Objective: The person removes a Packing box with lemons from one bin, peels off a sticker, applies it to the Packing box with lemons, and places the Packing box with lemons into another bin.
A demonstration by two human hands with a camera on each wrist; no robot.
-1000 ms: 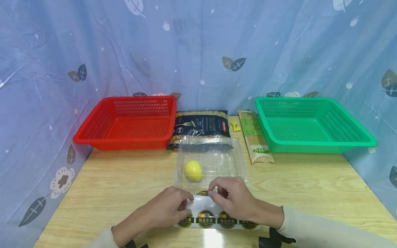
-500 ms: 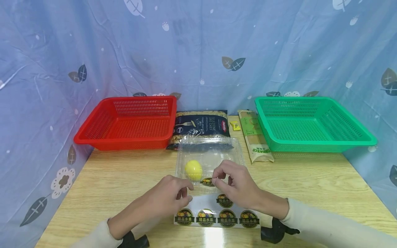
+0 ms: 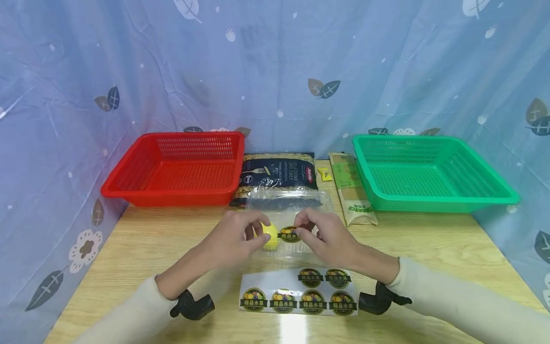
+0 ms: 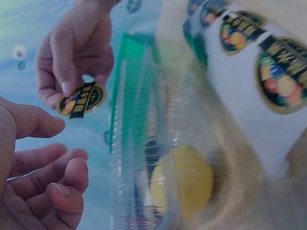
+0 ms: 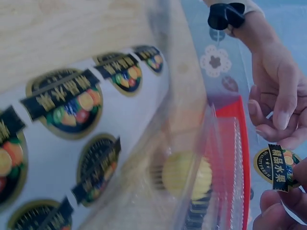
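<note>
Right hand [image 3: 328, 239] has a round black-and-gold label [image 3: 288, 235] pinched by its right edge between thumb and forefinger, printed side visible. Left hand [image 3: 234, 239] is on the other side of the label, just beside it: fingers loosely bent, thumb and forefinger parted, grip free; left wrist view shows a gap between them and the label. In the head view the label overlaps the near half of the clear plastic container [image 3: 283, 217]; can't tell exact height above it. Yellow fruit [image 3: 273, 231] is inside the container at the left, partly behind the left hand's fingers. Label sheet [image 3: 275, 282] lies on the wood-grain surface [image 3: 172, 248] at the near side, nearer than the container: four labels along the near row, two at the far right, bare backing at the far left. Far side, left to right: red basket [image 3: 172, 195], dark pasta bag [image 3: 279, 172] whose near edge meets the container in view, small yellow packet [image 3: 325, 174], long pale package [image 3: 349, 181] slanting just beside green basket [image 3: 429, 199]. Blue leaf-print cloth [image 3: 275, 71] hangs behind.
</note>
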